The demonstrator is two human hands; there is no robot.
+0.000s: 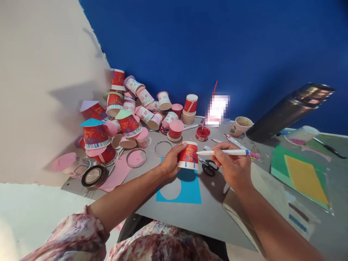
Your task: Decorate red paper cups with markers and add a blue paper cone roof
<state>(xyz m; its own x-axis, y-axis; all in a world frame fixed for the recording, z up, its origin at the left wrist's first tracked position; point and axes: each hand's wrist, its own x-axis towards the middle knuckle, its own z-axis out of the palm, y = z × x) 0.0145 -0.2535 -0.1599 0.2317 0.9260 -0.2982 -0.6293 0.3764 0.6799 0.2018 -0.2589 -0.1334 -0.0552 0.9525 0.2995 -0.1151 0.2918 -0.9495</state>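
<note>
A red patterned paper cup (188, 156), turned upside down, is gripped by my left hand (172, 160) at its left side. A blue arch is drawn on the cup's lower front. In my right hand (233, 165) lies a white marker (221, 152) with a blue end; its tip points left and meets or nearly meets the cup's right side. Under the cup, a blue paper sheet (191, 188) with a round hole cut in it rests on the grey table (174, 217). Black-handled scissors (208, 168) lie between my two hands.
Decorated paper cups with paper tops, such as one with a blue top (95, 136), pile up at the left. A tape roll (94, 175), a red tub (202, 133), a black flask (285, 112) and a packet of coloured paper (301, 177) stand or lie around.
</note>
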